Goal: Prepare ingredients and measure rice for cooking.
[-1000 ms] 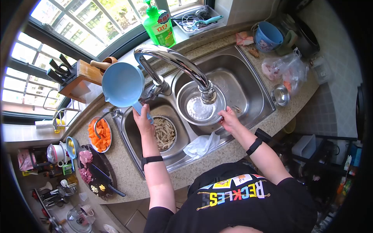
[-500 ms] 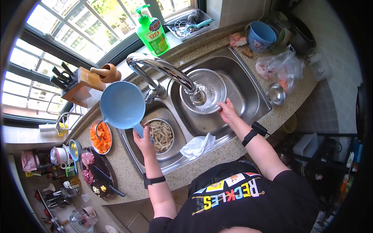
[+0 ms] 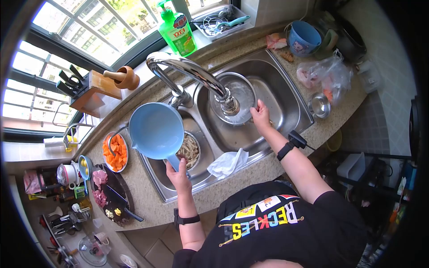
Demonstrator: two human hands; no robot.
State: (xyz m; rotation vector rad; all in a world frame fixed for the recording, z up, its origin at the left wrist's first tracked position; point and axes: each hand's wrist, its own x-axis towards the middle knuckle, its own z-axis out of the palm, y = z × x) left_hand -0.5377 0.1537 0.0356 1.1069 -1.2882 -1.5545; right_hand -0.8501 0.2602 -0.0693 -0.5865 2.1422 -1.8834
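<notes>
My left hand (image 3: 179, 175) is closed round the handle of a light blue water ladle (image 3: 156, 130), held over the left sink basin. Below the ladle, partly hidden by it, a round metal bowl holds pale brown strips (image 3: 190, 151) that I cannot identify for certain. My right hand (image 3: 261, 117) grips the near right rim of a shiny round bowl (image 3: 243, 100) in the right basin. That bowl is tilted beneath the chrome faucet (image 3: 196, 73), whose head covers part of it. Water shows inside the bowl.
A white cloth (image 3: 229, 164) lies on the sink's front edge. Left are carrot chunks (image 3: 117, 152) in a dish and a board (image 3: 127, 196) with meat and a knife. Right are a small metal bowl (image 3: 319, 106), a plastic bag (image 3: 330, 76) and a blue bucket (image 3: 304, 39).
The blue ladle and my left hand have moved right, covering more of the bowl of strips. The bowl in my right hand has tipped more steeply under the faucet.
</notes>
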